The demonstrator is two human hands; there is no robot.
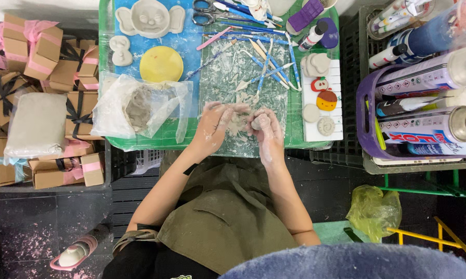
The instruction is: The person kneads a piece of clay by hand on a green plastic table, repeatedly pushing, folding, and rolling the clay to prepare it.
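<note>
Grey clay lump (257,123) between the fingers (264,120), which are dusted white. Just under them a clear sheet (227,72) smeared pale grey over a green tray (104,77). Beyond the fingertips, blue-handled tools (264,62); left of them a yellow disc (161,64); right, a red apple piece (319,83) and an orange acorn piece (327,100) on a white board (336,77). Olive apron (227,217).
</note>
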